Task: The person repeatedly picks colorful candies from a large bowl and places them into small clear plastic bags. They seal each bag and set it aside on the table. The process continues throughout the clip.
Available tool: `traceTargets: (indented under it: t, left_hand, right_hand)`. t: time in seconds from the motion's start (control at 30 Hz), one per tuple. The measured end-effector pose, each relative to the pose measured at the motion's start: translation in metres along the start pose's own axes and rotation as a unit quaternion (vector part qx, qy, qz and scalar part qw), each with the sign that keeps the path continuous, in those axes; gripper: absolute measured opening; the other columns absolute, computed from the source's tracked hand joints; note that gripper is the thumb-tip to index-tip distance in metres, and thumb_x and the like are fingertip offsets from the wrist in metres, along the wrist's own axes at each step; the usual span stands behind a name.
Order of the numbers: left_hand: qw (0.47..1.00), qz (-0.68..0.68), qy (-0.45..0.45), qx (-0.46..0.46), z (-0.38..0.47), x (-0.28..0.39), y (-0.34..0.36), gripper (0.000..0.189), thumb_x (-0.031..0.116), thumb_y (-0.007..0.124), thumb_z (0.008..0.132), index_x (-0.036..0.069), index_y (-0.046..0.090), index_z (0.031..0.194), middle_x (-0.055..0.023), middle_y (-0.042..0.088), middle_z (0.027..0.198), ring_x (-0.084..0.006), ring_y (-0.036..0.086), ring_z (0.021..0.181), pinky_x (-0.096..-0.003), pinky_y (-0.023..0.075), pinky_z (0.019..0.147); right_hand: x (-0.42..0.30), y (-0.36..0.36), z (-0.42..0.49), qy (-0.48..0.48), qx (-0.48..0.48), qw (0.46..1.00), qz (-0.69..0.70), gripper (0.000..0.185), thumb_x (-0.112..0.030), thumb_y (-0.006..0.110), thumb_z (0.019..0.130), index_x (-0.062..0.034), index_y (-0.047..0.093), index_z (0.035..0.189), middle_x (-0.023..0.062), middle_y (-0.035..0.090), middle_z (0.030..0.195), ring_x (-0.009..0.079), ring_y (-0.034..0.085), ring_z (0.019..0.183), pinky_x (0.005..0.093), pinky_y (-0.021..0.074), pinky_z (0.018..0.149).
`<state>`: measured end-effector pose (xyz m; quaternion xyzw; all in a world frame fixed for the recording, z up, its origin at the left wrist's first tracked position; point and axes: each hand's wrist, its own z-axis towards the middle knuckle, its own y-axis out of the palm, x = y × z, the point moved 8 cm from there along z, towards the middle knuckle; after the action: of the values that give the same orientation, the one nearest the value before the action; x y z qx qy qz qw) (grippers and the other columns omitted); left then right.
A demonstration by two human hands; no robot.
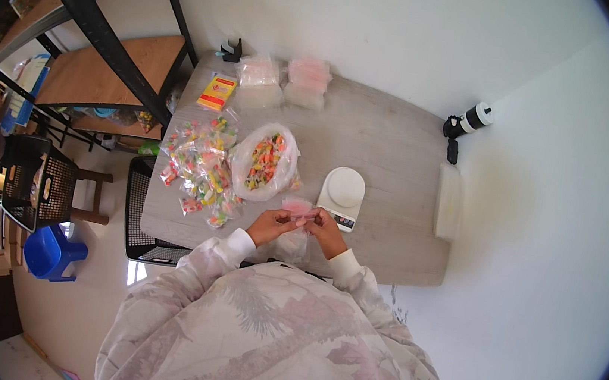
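My left hand (269,227) and my right hand (327,233) meet near the table's front edge. Between their fingertips they pinch the edge of a small pink-tinted plastic bag (310,216). More thin plastic bags (292,245), clear with pink parts, lie beneath and around my hands; where one bag ends and another begins I cannot tell. Just beyond my right hand sits a white digital kitchen scale (345,190) with nothing on its round platform. Past my left hand, an open white plastic bag (265,163) holds wrapped candies in orange, green and yellow.
Filled clear candy packets (203,167) are heaped at left. Stacked plastic bags (260,81), a yellow-red packet (217,93) and a tape dispenser (231,50) stand at the back. A bottle (470,120) is back right. Black crate (135,216) and shelf rack (110,69) flank the table's left.
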<state>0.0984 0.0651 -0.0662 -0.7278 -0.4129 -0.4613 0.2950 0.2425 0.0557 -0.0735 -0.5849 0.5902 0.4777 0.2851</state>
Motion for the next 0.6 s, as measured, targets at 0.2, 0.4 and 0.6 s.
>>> traceTargets:
  t: [0.2, 0.4, 0.6]
  left_hand:
    - [0.985, -0.165, 0.024, 0.051, 0.002, -0.002, -0.027, 0.031, 0.028, 0.066, 0.089, 0.000, 0.071, 0.100, -0.0030, 0.064, 0.091, -0.0117, 0.059, 0.089, -0.0268, 0.0474, 0.081]
    - [0.959, -0.278, 0.027, 0.051, -0.015, 0.016, -0.048, 0.031, 0.022, 0.066, 0.090, -0.001, 0.067, 0.111, -0.0058, 0.066, 0.105, -0.0119, 0.060, 0.095, -0.0280, 0.0486, 0.086]
    - [0.955, -0.287, 0.032, 0.061, -0.024, 0.012, -0.077, 0.032, 0.019, 0.065, 0.090, -0.002, 0.064, 0.114, -0.0081, 0.068, 0.107, -0.0133, 0.063, 0.094, -0.0283, 0.0509, 0.086]
  right_hand:
    - [-0.029, 0.028, 0.005, -0.026, -0.006, 1.000, -0.012, 0.034, -0.008, 0.070, 0.083, -0.0030, 0.049, 0.110, 0.0051, 0.062, 0.093, 0.0107, 0.058, 0.082, 0.0238, 0.0471, 0.074]
    - [-0.029, 0.049, 0.018, -0.043, -0.039, 0.998, -0.028, 0.038, 0.001, 0.069, 0.081, -0.0041, 0.048, 0.113, 0.0030, 0.061, 0.095, 0.0090, 0.058, 0.085, 0.0235, 0.0471, 0.078]
    - [-0.028, 0.082, 0.030, -0.092, -0.065, 0.993, -0.027, 0.040, -0.003, 0.071, 0.081, -0.0030, 0.048, 0.114, 0.0052, 0.059, 0.096, 0.0103, 0.059, 0.082, 0.0251, 0.0482, 0.073]
